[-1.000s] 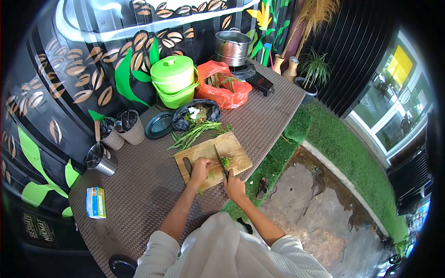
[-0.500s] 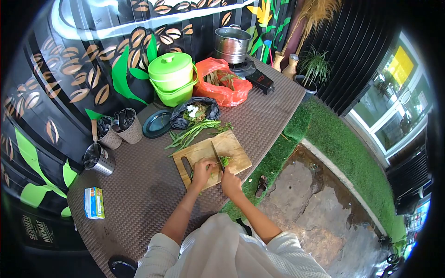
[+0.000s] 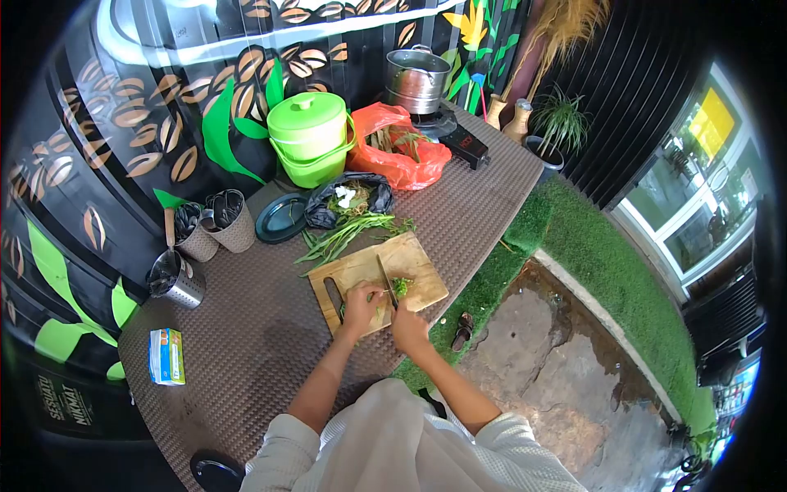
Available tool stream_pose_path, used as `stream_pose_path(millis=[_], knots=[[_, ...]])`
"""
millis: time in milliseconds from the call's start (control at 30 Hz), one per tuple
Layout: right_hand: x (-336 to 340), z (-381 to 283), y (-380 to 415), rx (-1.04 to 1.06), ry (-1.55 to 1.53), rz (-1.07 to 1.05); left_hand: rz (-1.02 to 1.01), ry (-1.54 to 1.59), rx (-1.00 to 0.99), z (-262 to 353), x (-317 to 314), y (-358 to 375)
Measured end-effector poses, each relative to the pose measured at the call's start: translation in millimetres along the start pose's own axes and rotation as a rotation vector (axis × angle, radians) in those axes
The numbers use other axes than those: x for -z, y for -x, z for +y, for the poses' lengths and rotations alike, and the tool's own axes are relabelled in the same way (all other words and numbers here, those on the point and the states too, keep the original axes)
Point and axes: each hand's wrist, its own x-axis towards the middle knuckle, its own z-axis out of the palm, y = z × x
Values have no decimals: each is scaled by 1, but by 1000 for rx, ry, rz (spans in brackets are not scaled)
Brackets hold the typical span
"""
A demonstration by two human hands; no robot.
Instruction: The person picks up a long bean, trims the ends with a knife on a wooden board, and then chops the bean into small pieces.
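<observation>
My right hand (image 3: 408, 330) grips a knife (image 3: 385, 277), its blade pointing away from me over the wooden cutting board (image 3: 422, 266). To the left of the blade, my left hand (image 3: 361, 307) has its fingers curled down on a few thin green stems (image 3: 343, 312), partly hidden under the palm. A small heap of chopped greens (image 3: 402, 287) lies on the board just right of the blade. Beyond the board, a loose bunch of long green stalks (image 3: 340, 241) rests on the brown woven-textured table (image 3: 246, 328).
Behind the stalks are a black plastic bag (image 3: 379, 195), a dark oval plate (image 3: 281, 219), a lime-green lidded bucket (image 3: 308, 135) and a red bag (image 3: 422, 168). A steel pot (image 3: 416, 79) stands on a portable stove (image 3: 461, 143). Utensil holders (image 3: 233, 225) and a tissue pack (image 3: 166, 357) are left.
The whole view has shifted slightly. Both hands stay at the board, with the knife in nearly the same place beside the chopped greens.
</observation>
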Motion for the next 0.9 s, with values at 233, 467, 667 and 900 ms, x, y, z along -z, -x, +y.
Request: stream_pose_path(millis=[233,467,667,900], knots=[[-7,7,-14,25,-25,-26,43,29,-48,-12,-6,0],[-11,3,-19,7,-31,-34,32,23,-65,-11,-5,0],[-3,-11,-2,-42,-72,-68,45,7,-76,-15,-5,0],[1,-4,-6,-70,-54,-47,74,-10,-93,-23,-10,3]])
